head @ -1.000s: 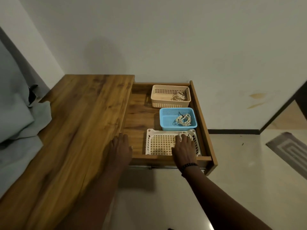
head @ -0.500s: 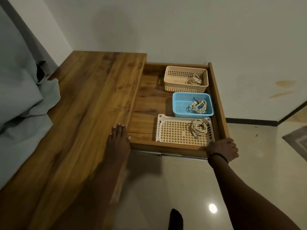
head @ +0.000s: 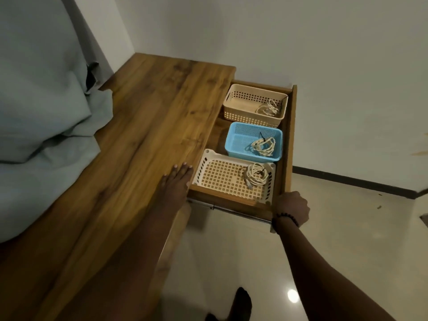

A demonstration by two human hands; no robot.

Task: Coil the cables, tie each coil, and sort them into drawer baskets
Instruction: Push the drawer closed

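Left hand (head: 176,179) is still lying flat on the desk (head: 129,144), fingers straight and together. Drawer (head: 290,140) is sitting further in than before. Coils are lying in white basket (head: 208,179), blue basket (head: 240,140), beige basket (head: 243,107). Right hand (head: 292,208) is still curling round the drawer's front corner.

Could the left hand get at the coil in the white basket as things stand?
Probably yes: the left hand lies flat on the desktop beside the open drawer, and nothing covers the white basket or its coil.
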